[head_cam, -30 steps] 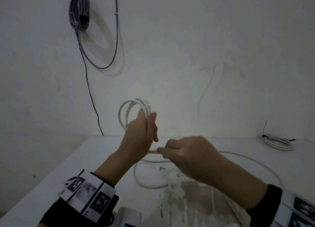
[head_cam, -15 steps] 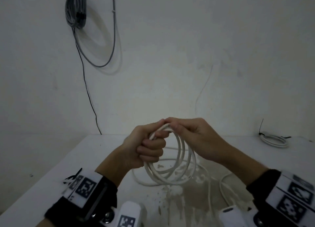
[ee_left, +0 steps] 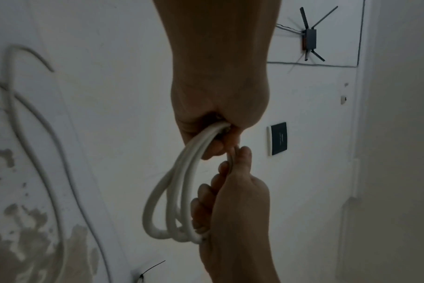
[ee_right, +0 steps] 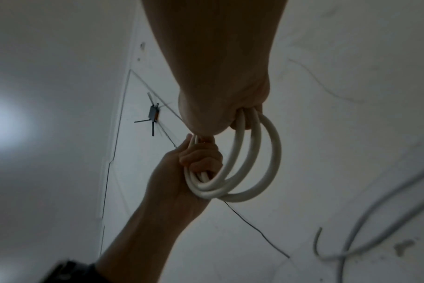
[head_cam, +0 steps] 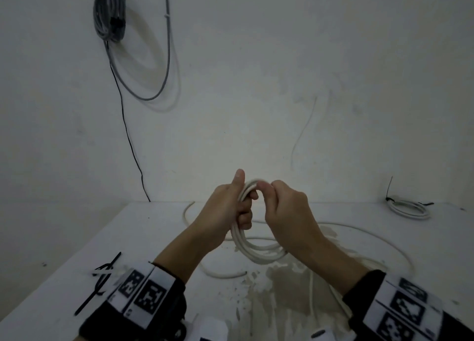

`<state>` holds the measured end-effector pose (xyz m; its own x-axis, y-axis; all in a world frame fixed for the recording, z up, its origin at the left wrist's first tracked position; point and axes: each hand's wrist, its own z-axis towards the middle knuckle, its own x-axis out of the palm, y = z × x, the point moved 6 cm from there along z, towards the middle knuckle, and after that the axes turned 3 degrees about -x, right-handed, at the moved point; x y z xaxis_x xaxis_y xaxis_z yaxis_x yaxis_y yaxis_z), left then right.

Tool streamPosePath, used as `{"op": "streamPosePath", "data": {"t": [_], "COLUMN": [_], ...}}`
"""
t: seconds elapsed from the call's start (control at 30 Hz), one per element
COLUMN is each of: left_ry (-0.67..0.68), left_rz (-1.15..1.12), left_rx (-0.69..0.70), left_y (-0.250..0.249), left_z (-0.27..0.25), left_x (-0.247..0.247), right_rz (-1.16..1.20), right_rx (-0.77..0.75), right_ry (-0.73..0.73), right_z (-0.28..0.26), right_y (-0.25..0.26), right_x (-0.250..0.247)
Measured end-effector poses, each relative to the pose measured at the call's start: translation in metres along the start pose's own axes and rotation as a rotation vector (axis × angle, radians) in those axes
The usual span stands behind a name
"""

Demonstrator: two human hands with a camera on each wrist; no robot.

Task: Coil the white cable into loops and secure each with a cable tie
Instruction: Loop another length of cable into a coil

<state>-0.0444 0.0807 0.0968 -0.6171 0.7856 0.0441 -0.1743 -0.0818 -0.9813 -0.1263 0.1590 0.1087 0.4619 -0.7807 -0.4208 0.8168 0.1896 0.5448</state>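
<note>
A white cable coil (head_cam: pixel 256 251) of several loops hangs above the table between both hands. My left hand (head_cam: pixel 243 212) grips the coil's left side in a fist, thumb pointing up. My right hand (head_cam: pixel 266 189) curls over the top right of the coil (ee_right: pixel 254 162) and holds the strands. The left wrist view shows the loops (ee_left: pixel 177 191) running from my left hand (ee_left: pixel 218 134) down to my right hand (ee_left: pixel 220 181). The rest of the loose white cable (head_cam: pixel 364 235) trails over the table to the right. Black cable ties (head_cam: pixel 102 276) lie at the table's left front.
A finished white coil (head_cam: pixel 407 208) bound with a black tie lies at the back right of the white table (head_cam: pixel 154 238). A grey cable bundle (head_cam: pixel 110 10) hangs on the wall at upper left. A stained patch (head_cam: pixel 287 289) marks the table's middle.
My right hand brought a stretch of cable up from the table to the coil in my left hand. The coil swung down to hang below my hands, and my left thumb has lifted.
</note>
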Motion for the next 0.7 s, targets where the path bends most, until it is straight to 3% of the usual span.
{"op": "streamPosePath", "data": {"t": [0.23, 0.4, 0.5, 0.6, 0.7], "left_ry": [-0.141, -0.347, -0.434, -0.481, -0.446], "left_rz": [0.241, 0.151, 0.053, -0.064, -0.131], "left_rx": [0.111, 0.085, 0.139, 0.181, 0.173], "left_y": [0.009, 0.02, 0.015, 0.007, 0.007], "left_z": [-0.01, -0.013, -0.013, -0.01, -0.007], "left_x": [0.0, 0.003, -0.005, -0.013, -0.009], "right_rz": [0.002, -0.03, 0.099, 0.304, 0.304], "right_rx": [0.076, 0.091, 0.1, 0.175, 0.177], "right_ry": [-0.071, -0.081, -0.048, 0.007, -0.102], "right_z": [-0.002, -0.004, -0.002, -0.001, -0.002], "right_y": [-0.011, -0.012, -0.013, -0.013, -0.013], "right_x": [-0.001, 0.007, 0.009, 0.012, 0.012]}}
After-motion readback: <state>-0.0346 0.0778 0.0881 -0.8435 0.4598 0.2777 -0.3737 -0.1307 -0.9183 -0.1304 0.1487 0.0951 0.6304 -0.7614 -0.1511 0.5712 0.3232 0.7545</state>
